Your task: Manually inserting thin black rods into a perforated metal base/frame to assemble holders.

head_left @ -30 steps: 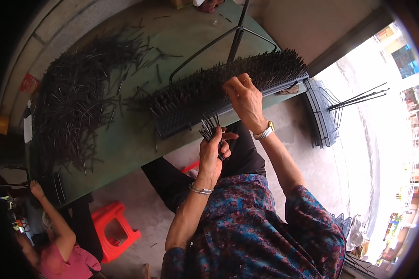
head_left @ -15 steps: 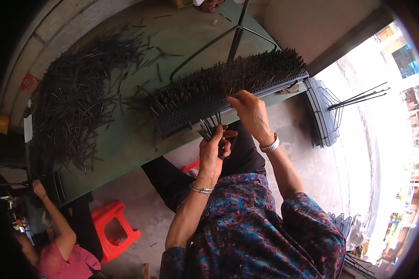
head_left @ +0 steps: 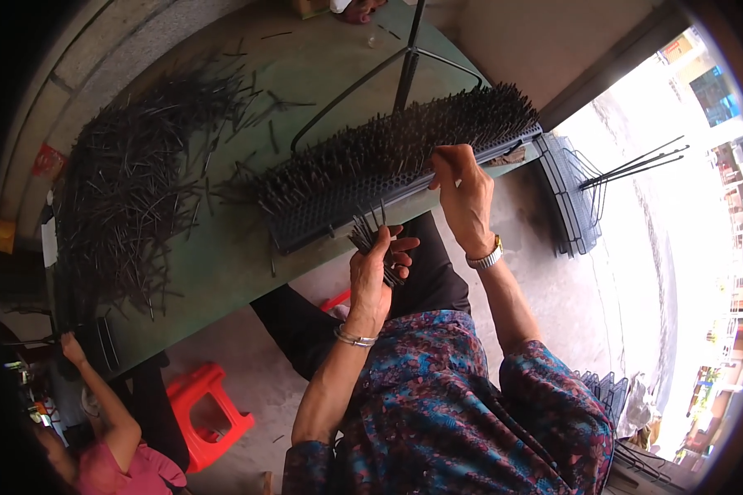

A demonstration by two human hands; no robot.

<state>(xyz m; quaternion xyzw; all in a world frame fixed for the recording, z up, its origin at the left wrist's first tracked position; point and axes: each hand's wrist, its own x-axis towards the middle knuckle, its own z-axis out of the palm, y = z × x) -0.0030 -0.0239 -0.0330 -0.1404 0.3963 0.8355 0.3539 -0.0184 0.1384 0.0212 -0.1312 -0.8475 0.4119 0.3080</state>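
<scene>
My left hand [head_left: 373, 268] is closed around a bundle of thin black sticks [head_left: 362, 237], their tips pointing up past the thumb. To its right, my right hand [head_left: 468, 202] is raised at the near edge of a long black perforated panel [head_left: 309, 223], its fingertips pinched together. Whatever the pinch holds, if anything, is too small or hidden to make out. Dense rows of upright black sticks [head_left: 421, 128] fill the panel's far side and right part. Bare holes show along the near left side.
A big heap of loose black sticks [head_left: 132, 190] covers the left of the green table [head_left: 231, 293]. A black metal stand [head_left: 407, 74] rises behind the panel. Slotted dark panels [head_left: 565, 198] stand at right. A red stool [head_left: 210, 421] and a co-worker's arm [head_left: 99, 384] are lower left.
My right hand has moved right along the panel's near edge, its wrist bending more. My left hand stays nearly in place with the bundle of sticks.
</scene>
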